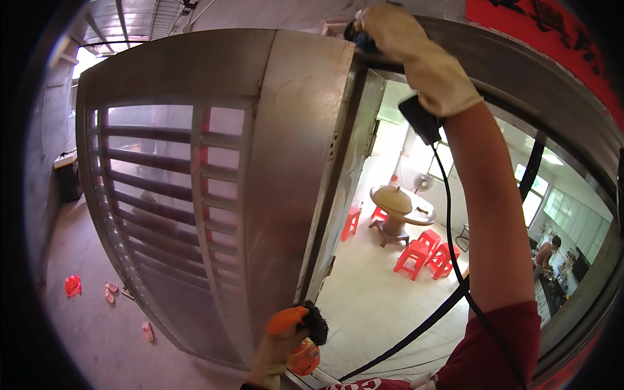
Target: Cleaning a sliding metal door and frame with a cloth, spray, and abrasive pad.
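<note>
My right hand, in a pale work glove, is raised to the top of the metal door frame. Its fingers are curled over something dark whose kind I cannot make out, by the upper corner of the open door. Low down beside the door's edge, my gloved left hand grips an orange-topped bottle. A black bristly tuft shows at the front of the bottle's top. The hand partly hides the bottle.
A small black box on a cable hangs at my right wrist. Through the doorway stand a round table, red stools and a fan. A person is at a counter on the right. Pink slippers lie outside.
</note>
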A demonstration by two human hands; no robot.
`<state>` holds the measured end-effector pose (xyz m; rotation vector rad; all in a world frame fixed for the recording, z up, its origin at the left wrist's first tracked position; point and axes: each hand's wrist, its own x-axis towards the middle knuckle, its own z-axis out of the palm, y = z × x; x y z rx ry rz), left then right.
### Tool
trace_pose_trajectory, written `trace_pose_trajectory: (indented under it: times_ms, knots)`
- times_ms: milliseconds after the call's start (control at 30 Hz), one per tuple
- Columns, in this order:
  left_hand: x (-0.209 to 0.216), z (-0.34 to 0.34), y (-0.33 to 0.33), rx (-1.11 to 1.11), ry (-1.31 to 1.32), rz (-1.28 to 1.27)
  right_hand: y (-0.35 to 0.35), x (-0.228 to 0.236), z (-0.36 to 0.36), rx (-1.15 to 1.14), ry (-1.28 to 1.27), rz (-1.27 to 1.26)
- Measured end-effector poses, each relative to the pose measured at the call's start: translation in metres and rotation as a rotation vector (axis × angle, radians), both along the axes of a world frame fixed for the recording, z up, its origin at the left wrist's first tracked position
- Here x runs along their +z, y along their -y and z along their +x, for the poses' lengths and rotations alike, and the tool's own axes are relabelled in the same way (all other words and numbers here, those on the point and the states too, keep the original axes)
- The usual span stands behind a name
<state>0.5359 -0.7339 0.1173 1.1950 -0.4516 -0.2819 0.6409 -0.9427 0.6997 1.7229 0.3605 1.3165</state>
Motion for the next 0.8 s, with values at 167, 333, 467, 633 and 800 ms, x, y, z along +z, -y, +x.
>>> trace_pose_trajectory:
  times_ms: [167, 333, 467, 633, 800]
  knots:
    - [0.0, -0.006, 0.001, -0.066, -0.124, -0.094, -0.028, 0.0, -0.023, 0.473, -0.277, 0.545]
    - [0.041, -0.026, -0.021, 0.042, -0.039, 0.107, -0.037, -0.18, 0.045, 0.789, -0.039, 0.243]
    - [0.028, -0.036, -0.036, 0.144, -0.109, 0.016, -0.046, -0.328, 0.052, 0.796, -0.419, 0.019]
    - [0.018, -0.041, -0.048, 0.277, -0.07, 0.053, -0.064, -0.207, 0.026, 0.529, -0.341, 0.111]
    - [0.023, -0.045, -0.048, 0.274, -0.007, 0.056, -0.086, -0.116, 0.035, 0.668, 0.257, 0.13]
